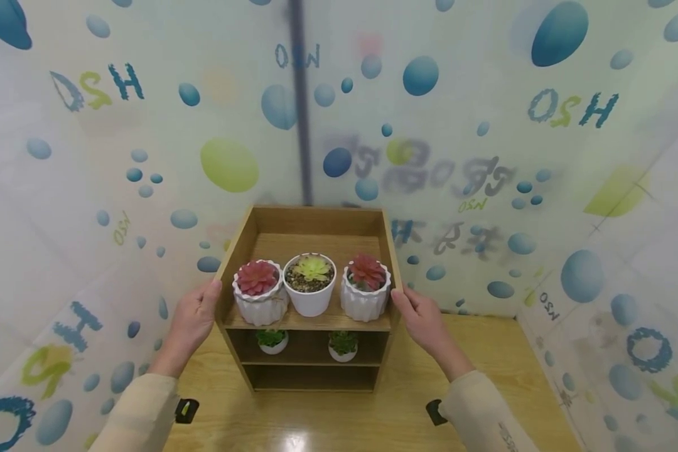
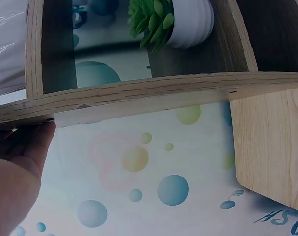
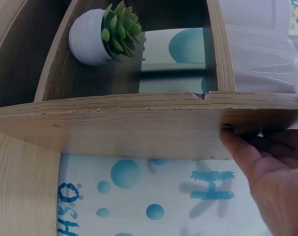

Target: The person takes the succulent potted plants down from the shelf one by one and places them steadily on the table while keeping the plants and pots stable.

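A small wooden shelf (image 1: 316,220) stands on the wooden surface, with open compartments facing me. Its top level holds two ribbed white pots with red succulents, one on the left (image 1: 258,302) and one on the right (image 1: 367,301). Between them sits a smooth white pot (image 1: 311,301) with a yellow-green succulent. My left hand (image 1: 194,317) touches the shelf's left side panel near the front edge. On the opposite side, my right hand (image 1: 426,320) presses thumb and fingers against the outer panel. In both wrist views the fingertips meet the panel's outer face.
Two small white pots with green succulents, left (image 1: 272,345) and right (image 1: 343,351), stand on the middle level. Patterned sheeting (image 1: 474,94) rises behind and at both sides. Pale wood flooring (image 1: 305,420) spreads in front. Dark straps show at each wrist.
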Motion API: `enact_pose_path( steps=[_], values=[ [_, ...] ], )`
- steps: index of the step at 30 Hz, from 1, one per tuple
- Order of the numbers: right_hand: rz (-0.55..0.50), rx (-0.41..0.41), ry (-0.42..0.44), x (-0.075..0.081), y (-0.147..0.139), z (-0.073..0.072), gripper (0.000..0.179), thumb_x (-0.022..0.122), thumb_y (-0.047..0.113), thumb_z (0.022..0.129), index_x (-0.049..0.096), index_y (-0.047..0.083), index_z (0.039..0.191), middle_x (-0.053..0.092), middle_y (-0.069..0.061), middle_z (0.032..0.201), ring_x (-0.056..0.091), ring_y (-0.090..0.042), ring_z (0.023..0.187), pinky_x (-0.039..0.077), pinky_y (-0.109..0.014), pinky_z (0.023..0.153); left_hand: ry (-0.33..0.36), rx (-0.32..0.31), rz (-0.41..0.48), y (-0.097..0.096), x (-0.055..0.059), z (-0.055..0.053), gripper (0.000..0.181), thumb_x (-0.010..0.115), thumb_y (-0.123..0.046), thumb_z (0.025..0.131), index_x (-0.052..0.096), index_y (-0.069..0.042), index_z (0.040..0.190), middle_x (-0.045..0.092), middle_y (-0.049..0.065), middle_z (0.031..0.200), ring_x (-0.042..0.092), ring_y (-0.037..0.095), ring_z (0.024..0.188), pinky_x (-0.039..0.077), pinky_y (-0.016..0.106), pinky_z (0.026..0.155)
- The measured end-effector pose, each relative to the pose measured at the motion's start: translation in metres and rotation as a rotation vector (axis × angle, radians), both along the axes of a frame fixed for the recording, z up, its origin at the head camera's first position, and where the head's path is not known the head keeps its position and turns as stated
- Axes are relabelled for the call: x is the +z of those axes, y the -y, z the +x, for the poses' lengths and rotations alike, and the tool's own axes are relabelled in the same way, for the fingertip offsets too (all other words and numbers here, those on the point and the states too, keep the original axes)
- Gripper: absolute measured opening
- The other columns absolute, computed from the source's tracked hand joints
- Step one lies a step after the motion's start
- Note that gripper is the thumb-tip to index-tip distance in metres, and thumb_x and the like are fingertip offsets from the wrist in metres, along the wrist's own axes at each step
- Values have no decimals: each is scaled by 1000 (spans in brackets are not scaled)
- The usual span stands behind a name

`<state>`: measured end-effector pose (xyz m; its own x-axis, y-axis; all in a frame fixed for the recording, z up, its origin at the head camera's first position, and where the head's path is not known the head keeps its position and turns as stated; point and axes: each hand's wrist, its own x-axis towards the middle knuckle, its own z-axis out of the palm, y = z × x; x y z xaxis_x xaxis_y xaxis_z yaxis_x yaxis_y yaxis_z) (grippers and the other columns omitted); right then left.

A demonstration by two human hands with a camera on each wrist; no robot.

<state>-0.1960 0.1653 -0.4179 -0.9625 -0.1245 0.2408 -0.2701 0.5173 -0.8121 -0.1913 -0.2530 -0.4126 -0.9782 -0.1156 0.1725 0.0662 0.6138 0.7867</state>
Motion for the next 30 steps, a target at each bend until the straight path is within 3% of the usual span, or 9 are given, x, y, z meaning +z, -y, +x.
enact_pose_path(
  steps=[3, 5, 9, 12, 14, 17, 19, 22, 30],
  values=[
    [-4, -15, -6, 0, -2, 1, 39, 51, 20, 109, 65, -8, 133, 68, -26, 128, 63, -34, 118, 53, -53, 101, 1, 10, 2, -3, -1, -1, 63, 34, -42, 112, 56, 9, 141, 49, 33, 147, 47, 52, 137, 38, 62, 113],
    [-15, -25, -14, 0, -4, 2, 35, 52, 18, 109, 69, -7, 126, 72, -23, 110, 64, -29, 103, 56, -44, 90, -8, 11, 3, -5, -2, -1, 61, 35, -41, 112, 59, 10, 137, 53, 34, 143, 51, 51, 134, 41, 62, 112],
    [-28, -39, -18, 0, -9, 3, 30, 53, 17, 108, 73, -4, 116, 64, -12, 89, 54, -23, 86, 47, -32, 76, -59, 30, -13, -10, -5, -3, 54, 39, -36, 111, 69, 9, 119, 67, 32, 120, 62, 42, 111, 50, 57, 98],
    [-22, -41, -11, 0, -12, 4, 33, 52, 18, 109, 71, -4, 123, 71, -15, 102, 59, -24, 96, 53, -36, 85, -82, 34, -29, -14, -6, -4, 52, 40, -35, 111, 70, 8, 110, 68, 28, 102, 60, 37, 97, 51, 51, 88],
    [-14, -43, 0, 0, -15, 4, 37, 51, 20, 109, 68, -6, 130, 71, -22, 117, 63, -29, 110, 54, -45, 95, -87, 27, -43, -16, -5, -4, 52, 40, -35, 111, 70, 8, 114, 69, 30, 104, 62, 39, 98, 52, 53, 89],
    [2, -44, 19, -1, -20, 5, 42, 50, 22, 110, 61, -7, 138, 62, -26, 137, 58, -40, 129, 47, -58, 107, -76, 23, -44, -21, -5, -4, 54, 39, -36, 112, 68, 9, 122, 69, 32, 110, 64, 42, 103, 53, 55, 92],
    [7, -46, 31, -1, -23, 5, 44, 49, 24, 110, 60, -7, 140, 60, -26, 140, 56, -42, 132, 45, -59, 109, -64, 10, -29, -23, -4, -3, 55, 39, -36, 112, 63, 7, 134, 64, 34, 129, 63, 47, 117, 49, 60, 102],
    [7, -48, 24, -1, -27, 5, 44, 49, 23, 110, 59, -8, 140, 60, -27, 139, 56, -43, 132, 45, -59, 109, -55, -4, -1, -27, -4, -3, 55, 39, -36, 112, 61, 8, 137, 59, 33, 136, 59, 50, 125, 46, 61, 106],
    [15, -76, -23, -1, -38, 9, 38, 50, 18, 109, 66, -7, 132, 69, -24, 127, 63, -33, 117, 52, -52, 101, -64, -22, 15, -38, -4, -4, 53, 42, -34, 112, 58, 7, 140, 58, 32, 138, 57, 50, 127, 46, 62, 107]
  ],
)
